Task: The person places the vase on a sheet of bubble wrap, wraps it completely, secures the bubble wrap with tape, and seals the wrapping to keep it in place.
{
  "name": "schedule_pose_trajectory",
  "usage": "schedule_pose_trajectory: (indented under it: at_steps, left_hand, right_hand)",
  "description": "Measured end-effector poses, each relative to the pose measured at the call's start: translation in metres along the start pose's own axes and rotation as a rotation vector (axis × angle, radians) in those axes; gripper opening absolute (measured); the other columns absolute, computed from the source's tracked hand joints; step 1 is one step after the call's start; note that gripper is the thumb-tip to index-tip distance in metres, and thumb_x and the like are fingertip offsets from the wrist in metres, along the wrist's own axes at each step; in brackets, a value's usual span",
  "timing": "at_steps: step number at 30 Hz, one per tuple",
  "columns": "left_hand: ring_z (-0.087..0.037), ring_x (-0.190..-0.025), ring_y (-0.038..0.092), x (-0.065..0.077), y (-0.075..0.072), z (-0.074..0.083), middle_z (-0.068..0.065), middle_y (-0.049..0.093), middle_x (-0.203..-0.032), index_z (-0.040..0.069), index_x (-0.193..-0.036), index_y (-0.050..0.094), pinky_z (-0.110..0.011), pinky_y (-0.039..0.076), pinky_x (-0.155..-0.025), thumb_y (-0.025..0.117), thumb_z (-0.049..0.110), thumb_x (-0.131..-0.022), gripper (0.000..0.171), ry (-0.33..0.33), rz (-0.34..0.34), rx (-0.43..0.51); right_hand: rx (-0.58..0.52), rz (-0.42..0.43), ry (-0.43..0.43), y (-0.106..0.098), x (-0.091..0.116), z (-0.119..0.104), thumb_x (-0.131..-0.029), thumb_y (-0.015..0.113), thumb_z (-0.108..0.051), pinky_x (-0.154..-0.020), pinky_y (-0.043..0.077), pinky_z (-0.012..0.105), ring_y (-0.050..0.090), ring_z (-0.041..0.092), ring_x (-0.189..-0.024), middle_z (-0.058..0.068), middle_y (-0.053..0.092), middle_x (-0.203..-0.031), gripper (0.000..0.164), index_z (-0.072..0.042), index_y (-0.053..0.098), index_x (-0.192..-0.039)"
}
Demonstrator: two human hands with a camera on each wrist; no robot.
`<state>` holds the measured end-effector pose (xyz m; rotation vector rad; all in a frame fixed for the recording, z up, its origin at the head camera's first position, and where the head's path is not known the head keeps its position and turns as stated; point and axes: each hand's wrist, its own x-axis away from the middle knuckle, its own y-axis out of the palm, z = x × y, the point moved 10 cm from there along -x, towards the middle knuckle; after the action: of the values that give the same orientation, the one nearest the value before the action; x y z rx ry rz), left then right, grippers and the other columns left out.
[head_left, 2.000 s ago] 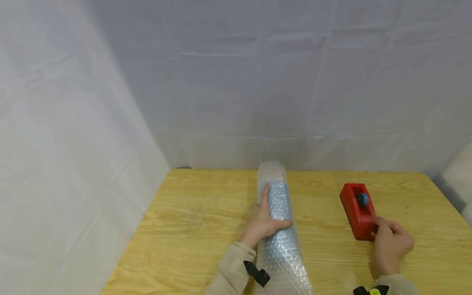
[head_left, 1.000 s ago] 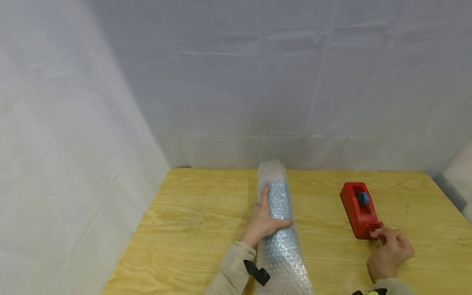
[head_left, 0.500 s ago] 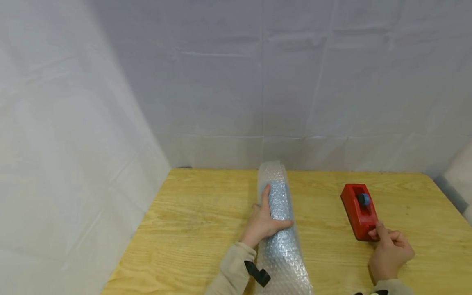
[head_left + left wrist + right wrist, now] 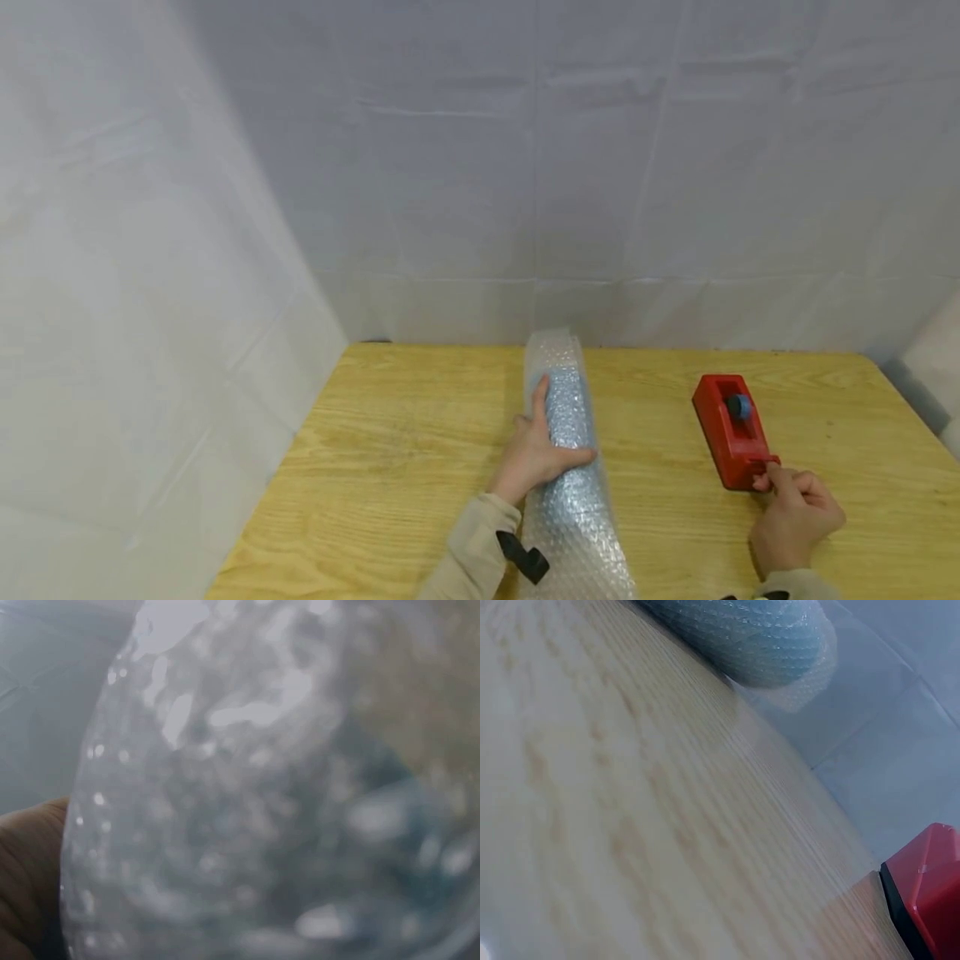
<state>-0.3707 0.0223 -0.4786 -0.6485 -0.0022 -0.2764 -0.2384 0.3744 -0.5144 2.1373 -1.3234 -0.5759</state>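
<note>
A long roll in clear bubble wrap [image 4: 573,492] lies lengthwise on the wooden table, its inside silvery blue. My left hand [image 4: 531,454] presses on it from the left, index finger straight along the top and thumb straight across to the right side. Blurred bubble wrap [image 4: 225,795] fills most of the left wrist view. At the right stands a red tape dispenser [image 4: 731,446] with a small blue-and-black tape roll. Curled fingers of my right hand [image 4: 797,515] pinch the tape at the dispenser's front end; the fingertips hide the tape there.
White sheeting [image 4: 450,208] rises behind the wooden table [image 4: 390,467] and along its left side. The roll's far end [image 4: 810,675] reaches the back edge in the right wrist view. Between roll and dispenser lies a strip of bare wood.
My right hand has shifted slightly toward me from the dispenser's front, its fingertips changing position there. The red front piece shows again beside the fingertips. My left hand and the roll stay put.
</note>
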Motion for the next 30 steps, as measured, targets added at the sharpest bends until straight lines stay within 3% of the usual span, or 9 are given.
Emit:
schedule_pose_trajectory:
  at_steps: [8,15,30]
  left_hand:
    - [-0.057,-0.101,0.057,0.000,-0.001,0.001,-0.050,0.023,-0.143,0.048,-0.155,-0.008,-0.063,0.052,-0.077,0.086,0.053,-0.068,0.129,0.011,0.006,0.008]
    - [-0.057,-0.100,0.058,0.001,0.000,0.001,-0.050,0.021,-0.143,0.047,-0.156,-0.008,-0.062,0.052,-0.076,0.086,0.054,-0.068,0.129,0.011,0.001,0.009]
    - [-0.059,-0.103,0.056,0.000,0.001,0.000,-0.051,0.020,-0.144,0.049,-0.155,-0.008,-0.063,0.052,-0.076,0.085,0.054,-0.069,0.127,0.011,-0.001,0.010]
  right_hand:
    - [0.085,-0.018,-0.019,0.003,-0.001,-0.001,-0.080,0.068,0.019,-0.051,0.054,0.021,0.054,0.013,-0.041,0.007,0.061,-0.055,0.046,0.009,0.033,-0.052]
    - [0.144,0.014,0.073,-0.003,-0.003,0.007,-0.081,0.069,0.016,-0.050,0.052,0.019,0.054,0.013,-0.042,0.005,0.061,-0.055,0.045,0.008,0.036,-0.052]
    - [0.064,0.024,0.123,-0.003,-0.001,0.010,-0.085,0.057,0.021,-0.041,0.048,0.022,0.049,0.014,-0.038,0.006,0.054,-0.052,0.043,0.006,0.035,-0.051]
